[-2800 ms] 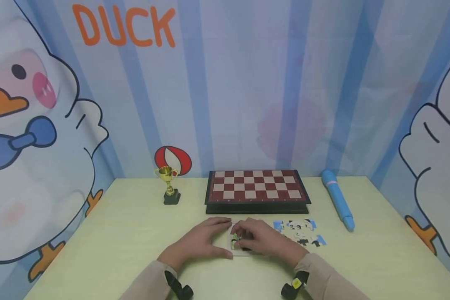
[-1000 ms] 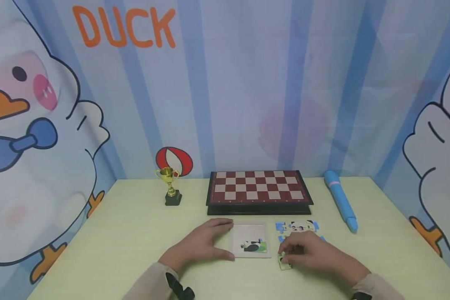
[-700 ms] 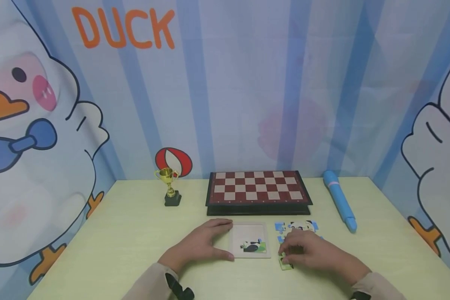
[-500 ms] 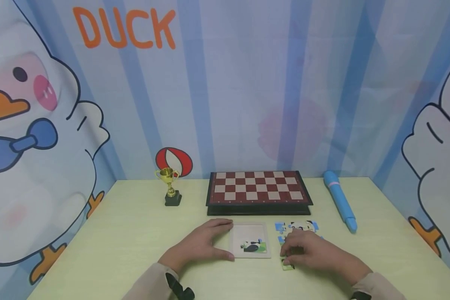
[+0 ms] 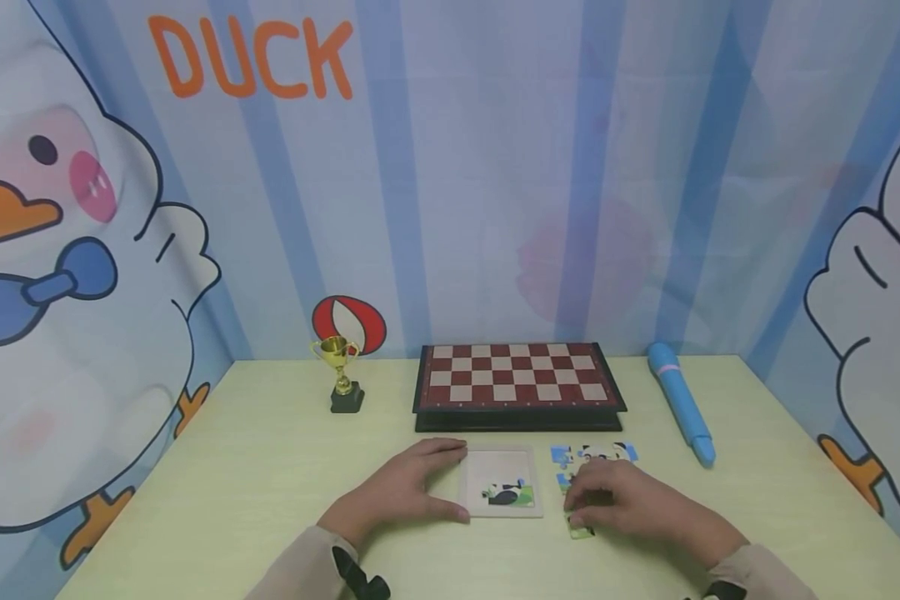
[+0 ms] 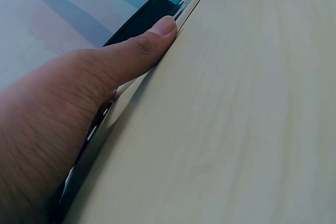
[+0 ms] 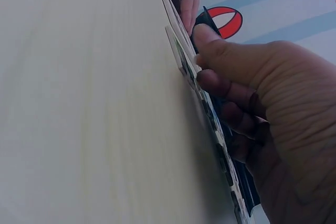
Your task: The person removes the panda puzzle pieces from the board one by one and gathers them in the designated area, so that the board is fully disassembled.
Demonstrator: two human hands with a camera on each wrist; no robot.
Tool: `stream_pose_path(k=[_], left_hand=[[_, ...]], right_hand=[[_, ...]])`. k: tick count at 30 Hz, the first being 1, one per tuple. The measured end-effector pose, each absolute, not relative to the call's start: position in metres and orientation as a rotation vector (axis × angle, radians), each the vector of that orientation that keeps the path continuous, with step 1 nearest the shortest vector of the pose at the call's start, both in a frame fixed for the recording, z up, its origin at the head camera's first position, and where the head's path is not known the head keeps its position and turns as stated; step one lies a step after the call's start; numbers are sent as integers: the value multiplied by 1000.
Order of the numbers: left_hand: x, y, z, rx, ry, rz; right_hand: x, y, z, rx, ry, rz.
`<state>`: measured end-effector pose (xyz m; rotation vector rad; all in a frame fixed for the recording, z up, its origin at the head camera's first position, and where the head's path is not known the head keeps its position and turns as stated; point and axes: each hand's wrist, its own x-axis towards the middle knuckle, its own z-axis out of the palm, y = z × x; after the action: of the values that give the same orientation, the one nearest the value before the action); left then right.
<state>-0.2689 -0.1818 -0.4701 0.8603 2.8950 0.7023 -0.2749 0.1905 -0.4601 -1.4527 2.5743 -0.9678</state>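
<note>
In the head view my left hand (image 5: 408,487) lies against the left side of a white puzzle tray (image 5: 537,483), thumb at its near corner and fingers at its far corner. A joined panda section (image 5: 506,493) sits inside the tray's lower right. To the right, my right hand (image 5: 618,504) pinches a green puzzle piece (image 5: 581,528) low over the table, the fingers hiding part of it. The right wrist view shows this piece (image 7: 180,53) tilted beside the thumb. Several loose panda puzzle pieces (image 5: 562,455) lie beyond, partly covered by the right hand.
A folding chessboard (image 5: 521,375) stands behind the tray. Left of it is a small gold trophy (image 5: 339,375), and on the right lies a blue pen-shaped object (image 5: 681,404). A printed duck curtain (image 5: 480,167) borders the pale table (image 5: 255,467).
My right hand has left the tray, bringing the green puzzle piece to the table on the right, and lately has edged slightly further right with it. The left hand keeps its place.
</note>
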Motion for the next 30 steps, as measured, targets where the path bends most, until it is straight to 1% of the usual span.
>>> stream_pose_path(k=[5, 11, 24, 30], left_hand=[[-272, -182, -473, 864, 2901, 701], [-274, -184, -476, 883, 2911, 688], [-272, -185, -476, 874, 2894, 706], [-272, -184, -475, 893, 2905, 709]], right_hand=[[-275, 190, -461, -1496, 2600, -1070], [-276, 184, -456, -1447, 2636, -1100], [-289, 125, -455, -1327, 2624, -995], [-296, 108, -459, -1314, 2652, -929]])
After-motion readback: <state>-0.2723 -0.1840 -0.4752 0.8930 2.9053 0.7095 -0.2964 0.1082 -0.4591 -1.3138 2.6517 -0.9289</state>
